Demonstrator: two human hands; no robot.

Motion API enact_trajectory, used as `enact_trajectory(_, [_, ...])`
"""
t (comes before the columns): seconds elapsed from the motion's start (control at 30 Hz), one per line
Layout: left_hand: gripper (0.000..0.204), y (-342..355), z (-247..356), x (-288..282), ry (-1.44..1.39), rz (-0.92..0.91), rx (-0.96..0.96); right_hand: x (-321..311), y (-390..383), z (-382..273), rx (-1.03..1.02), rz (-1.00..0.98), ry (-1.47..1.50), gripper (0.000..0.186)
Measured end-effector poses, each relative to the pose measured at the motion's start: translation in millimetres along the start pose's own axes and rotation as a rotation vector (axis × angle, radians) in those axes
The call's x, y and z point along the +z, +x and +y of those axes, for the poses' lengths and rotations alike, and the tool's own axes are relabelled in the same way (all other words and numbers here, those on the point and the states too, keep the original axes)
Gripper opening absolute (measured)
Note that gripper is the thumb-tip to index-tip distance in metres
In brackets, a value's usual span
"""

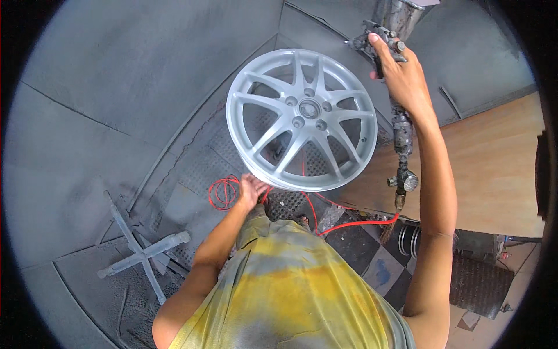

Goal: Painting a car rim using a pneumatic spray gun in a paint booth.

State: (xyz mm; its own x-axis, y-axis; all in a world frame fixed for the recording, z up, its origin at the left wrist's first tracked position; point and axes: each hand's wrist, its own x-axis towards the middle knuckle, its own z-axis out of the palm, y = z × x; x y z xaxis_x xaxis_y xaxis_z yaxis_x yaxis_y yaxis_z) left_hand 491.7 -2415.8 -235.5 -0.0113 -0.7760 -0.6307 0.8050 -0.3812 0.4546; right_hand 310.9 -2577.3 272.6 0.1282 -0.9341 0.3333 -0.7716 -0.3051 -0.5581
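Observation:
A silver alloy wheel (pixel 281 124) with several split spokes and a dark centre cap is raised above the floor ahead of me. At its near-left edge is my left hand (pixel 251 189), fingers stretched out beside the rim's underside; whether they touch it I cannot tell. Up and to the right of the wheel, my right hand (pixel 402 72) is wrapped round a paint-stained spray gun (pixel 365 45). A metal cup (pixel 400 18) sits on top of the gun, whose nozzle end faces left. Below its handle hang a fitting with a small round regulator (pixel 410 180) and a red air hose (pixel 363 223).
Grey-coated walls (pixel 133 70) stand left and behind the wheel. A cross-shaped metal stand (pixel 143 254) is at lower left. Coiled red hose (pixel 224 193) lies on the floor. To the right are a wooden panel (pixel 465 168) and a dark ribbed mat (pixel 479 285).

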Motion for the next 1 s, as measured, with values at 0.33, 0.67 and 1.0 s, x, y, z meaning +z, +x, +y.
enact_trajectory(0.33, [0.046, 170, 143, -13, 0.048, -0.065, 0.039, 33, 26, -17, -0.130, -0.248, 0.273, 0.046])
enact_trajectory(0.67, [0.037, 93, 51, 10, 0.038, 0.043, 0.340, 19, 49, 10, -0.027, -0.131, -0.039, 0.050])
enact_trajectory(1.0, [0.036, -9, -87, 34, 0.367, -0.301, -0.216, -32, 42, 63, 0.076, -0.112, -0.213, 0.060])
